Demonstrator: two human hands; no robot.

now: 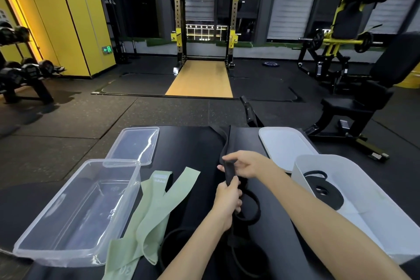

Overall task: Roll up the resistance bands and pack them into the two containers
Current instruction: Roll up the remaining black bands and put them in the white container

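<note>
Left hand (227, 198), right hand (246, 165) grip black band (229, 172), fingers (235, 189) curled.

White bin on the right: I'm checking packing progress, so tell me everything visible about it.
The white bin is an opaque, plastic-looking tub with rounded corners and tall walls, open-topped, upright on the black table's right side. One rolled black band lies coiled flat inside, at its far left; the rest of the visible floor is bare. A white lid lies just behind it.

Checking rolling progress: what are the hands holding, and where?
Both hold the long black resistance band: the right hand pinches its folded part, and the left hand grips it just nearer the person.
</note>
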